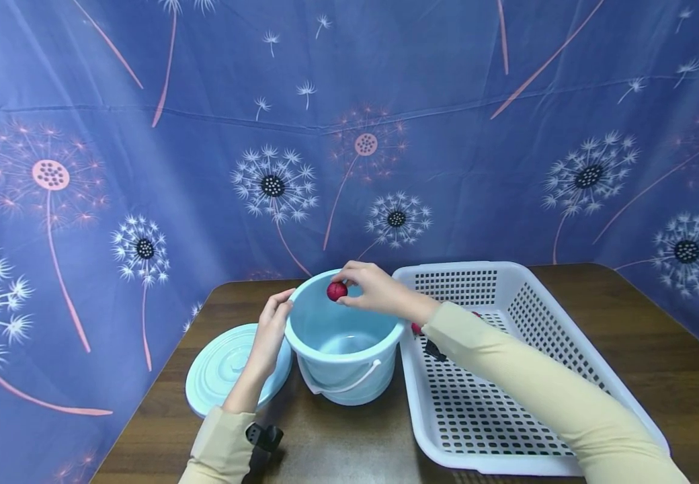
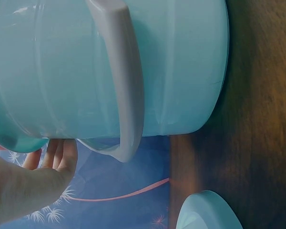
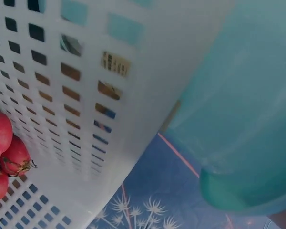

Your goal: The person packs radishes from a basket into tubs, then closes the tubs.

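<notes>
Over the mouth of a light-blue bucket (image 1: 343,373), my right hand (image 1: 372,286) pinches a red radish (image 1: 337,291), not yet released. My left hand (image 1: 269,334) touches the rim; whether it grips, I cannot tell. At least three radishes (image 3: 0,133) remain in the white basket (image 1: 413,396). I see none on the bucket's visible floor: early work, I judge.
</notes>
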Tool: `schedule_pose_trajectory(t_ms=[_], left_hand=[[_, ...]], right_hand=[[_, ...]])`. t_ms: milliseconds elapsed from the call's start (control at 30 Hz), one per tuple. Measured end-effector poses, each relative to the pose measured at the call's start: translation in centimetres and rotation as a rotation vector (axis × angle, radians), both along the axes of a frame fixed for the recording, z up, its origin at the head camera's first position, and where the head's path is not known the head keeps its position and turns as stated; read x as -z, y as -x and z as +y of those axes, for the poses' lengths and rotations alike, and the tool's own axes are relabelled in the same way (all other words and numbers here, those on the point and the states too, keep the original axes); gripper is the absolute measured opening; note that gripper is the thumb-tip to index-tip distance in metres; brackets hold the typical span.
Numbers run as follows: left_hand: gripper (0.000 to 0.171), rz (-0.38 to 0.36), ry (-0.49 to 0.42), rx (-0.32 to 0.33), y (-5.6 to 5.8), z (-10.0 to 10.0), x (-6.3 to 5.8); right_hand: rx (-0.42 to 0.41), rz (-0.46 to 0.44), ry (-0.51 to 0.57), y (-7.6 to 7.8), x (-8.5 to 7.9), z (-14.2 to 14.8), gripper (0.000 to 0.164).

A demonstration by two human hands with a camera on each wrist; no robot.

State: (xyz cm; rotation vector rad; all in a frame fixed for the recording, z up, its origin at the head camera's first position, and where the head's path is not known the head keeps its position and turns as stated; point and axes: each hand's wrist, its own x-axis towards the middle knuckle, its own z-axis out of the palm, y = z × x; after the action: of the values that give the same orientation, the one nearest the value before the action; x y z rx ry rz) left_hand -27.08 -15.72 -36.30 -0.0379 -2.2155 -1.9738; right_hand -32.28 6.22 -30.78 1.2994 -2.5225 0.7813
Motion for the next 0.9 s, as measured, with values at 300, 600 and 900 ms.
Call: schedule_pose_trajectory(t_ms=[300, 600, 900], left_hand=[[0.039, -0.007, 0.006, 0.004, -0.03, 0.18, 0.08], [0.038, -0.007, 0.002, -0.002, -0.06, 0.29, -0.18], [0.038, -0.006, -0.003, -0.011, -0.2, 0.14, -0.16]], right_hand=[[0.016, -0.027, -0.079, -0.22, 0.27, -0.34, 0.038], [0.03, -0.016, -0.165, -0.01, 0.51, -0.43, 0.037], [0.001, -0.009, -0.218, -0.09, 0.36, -0.72, 0.035]])
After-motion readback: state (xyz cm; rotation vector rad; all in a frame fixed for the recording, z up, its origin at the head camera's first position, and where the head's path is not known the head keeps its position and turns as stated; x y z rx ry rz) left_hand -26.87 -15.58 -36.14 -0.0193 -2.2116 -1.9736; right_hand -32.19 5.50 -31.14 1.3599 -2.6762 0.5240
